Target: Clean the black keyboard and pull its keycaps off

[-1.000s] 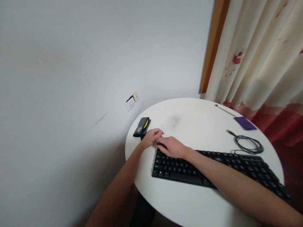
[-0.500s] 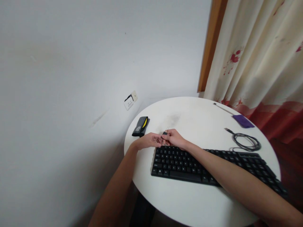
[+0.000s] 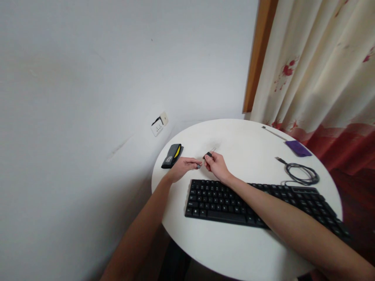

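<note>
- Past the keyboard's [image 3: 218,199] far left corner, the person's hands are close together above the table [image 3: 249,156]; whether their fingertips touch, the view is too small to tell.
- The right hand [image 3: 218,166], just beyond the keyboard's far edge, pinches a small black piece [image 3: 208,154] between thumb and fingers; thin wires [image 3: 215,149] stick out beyond it.
- The left hand [image 3: 182,168], left of the right one and beyond the keyboard's corner, seems to pinch a small grey piece [image 3: 198,166] at its fingertips.
- Either small piece could drop onto the table or among the keys if the pinch loosened, as so little of each is gripped.
- The thin wires look easy to bend should they knock against the table or keyboard.
- The right forearm crosses the keyboard, so lowering it could press keys or nudge the keyboard.
- Left of the keyboard's far corner lies a dark grey pouch [image 3: 171,156], yellow showing at its mouth; lining or contents, I cannot tell.
- Beyond the keyboard's right part lie a coiled cable [image 3: 301,174] and, farther off, a purple cloth or pouch [image 3: 298,148], contents not visible.
</note>
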The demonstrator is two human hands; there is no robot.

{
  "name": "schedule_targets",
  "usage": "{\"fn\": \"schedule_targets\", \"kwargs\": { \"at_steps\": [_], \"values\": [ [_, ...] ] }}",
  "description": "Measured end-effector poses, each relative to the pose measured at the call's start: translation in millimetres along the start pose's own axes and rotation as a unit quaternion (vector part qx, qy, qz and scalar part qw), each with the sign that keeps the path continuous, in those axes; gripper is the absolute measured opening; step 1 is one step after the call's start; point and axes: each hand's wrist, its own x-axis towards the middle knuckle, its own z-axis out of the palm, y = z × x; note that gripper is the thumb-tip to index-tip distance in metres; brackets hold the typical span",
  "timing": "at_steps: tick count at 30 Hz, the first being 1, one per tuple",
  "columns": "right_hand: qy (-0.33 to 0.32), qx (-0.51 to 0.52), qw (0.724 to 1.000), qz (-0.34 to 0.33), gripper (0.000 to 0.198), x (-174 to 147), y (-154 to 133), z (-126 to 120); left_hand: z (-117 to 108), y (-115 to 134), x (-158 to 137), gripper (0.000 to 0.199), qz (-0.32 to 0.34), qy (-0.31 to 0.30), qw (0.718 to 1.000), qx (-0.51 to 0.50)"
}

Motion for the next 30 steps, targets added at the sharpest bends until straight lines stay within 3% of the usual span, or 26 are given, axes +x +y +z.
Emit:
{"fn": "schedule_targets", "kwargs": {
  "at_steps": [4,8,11,24,30],
  "values": [
    [0.021,0.108,0.988,0.112,0.023,2,-5,-3,8,-3,4,0.037,-0.015,0.012,0.999,-0.046],
    [-0.009,0.232,0.946,0.225,0.018,4,-8,-6,18,-4,6,0.039,-0.018,0.015,0.996,-0.089],
    [-0.029,0.259,0.927,0.269,0.019,6,-9,-10,25,-2,6,0.044,-0.019,0.012,0.986,-0.167],
    [-0.05,0.265,0.914,0.302,0.027,9,-4,-12,39,-5,7,0.032,-0.085,-0.01,0.94,-0.331],
    [-0.052,0.255,0.931,0.257,0.026,8,-2,-10,37,-3,5,0.033,-0.09,-0.024,0.94,-0.329]
  ]
}}
